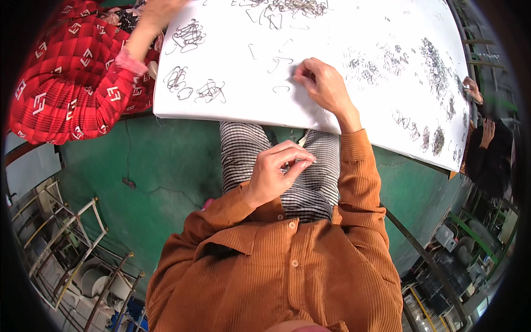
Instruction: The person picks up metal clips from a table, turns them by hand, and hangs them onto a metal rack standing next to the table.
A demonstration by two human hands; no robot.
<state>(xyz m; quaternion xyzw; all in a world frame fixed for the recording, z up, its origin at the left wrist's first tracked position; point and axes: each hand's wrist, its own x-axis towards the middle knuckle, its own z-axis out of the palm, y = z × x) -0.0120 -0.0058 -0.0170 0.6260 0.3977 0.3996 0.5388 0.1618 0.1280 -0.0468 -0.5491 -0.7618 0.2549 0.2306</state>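
Note:
Over my lap, my left hand is closed in a pinch, thumb against fingers. Whatever sits at its fingertips is too small to name. My right hand rests low over the white tabletop, its fingers drawn together at the surface; a small dark bit shows by the fingertips, too unclear to name. Just left of that hand lie a few loose thin dark curved strands. Beyond it spreads a large tangled heap of similar strands.
Small tangled bunches of strands lie on the table's left; many short dark pieces cover its right. A person in a red checked sleeve works at left, another person's hand at far right. Metal racks stand lower left on the green floor.

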